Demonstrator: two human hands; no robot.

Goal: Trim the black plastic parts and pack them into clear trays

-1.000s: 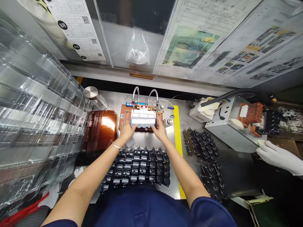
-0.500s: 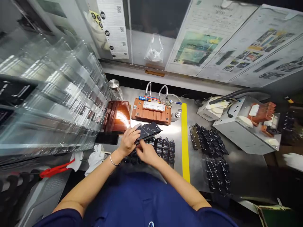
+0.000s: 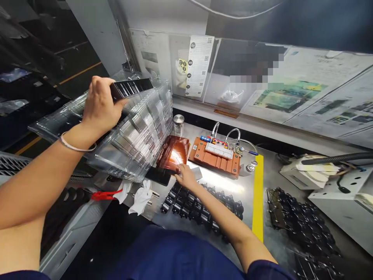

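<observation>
My left hand (image 3: 101, 103) is raised over the stack of clear plastic trays (image 3: 142, 136), fingers closed round a black ribbed part (image 3: 132, 88). Low over the bench, my right hand (image 3: 186, 177) is beside the reddish-brown translucent cover (image 3: 175, 151); its fingertips are near the cover's lower edge, and I cannot make out whether they hold anything. A small grey flat piece (image 3: 197, 173) lies just right of that hand. Rows of black parts (image 3: 201, 206) lie beneath my right forearm. The orange-brown fixture (image 3: 215, 155) with two hoses stands behind them.
A jar (image 3: 178, 124) stands behind the cover. White gloves (image 3: 141, 198) and a red-handled tool (image 3: 106, 195) are at the front left. Yellow tape (image 3: 258, 198) crosses the bench, with more black parts (image 3: 303, 217) and a grey machine (image 3: 344, 206) to its right.
My left hand has moved up and left with the black part, away from my right hand. My right hand has shifted towards the brown cover. The view has turned left.
</observation>
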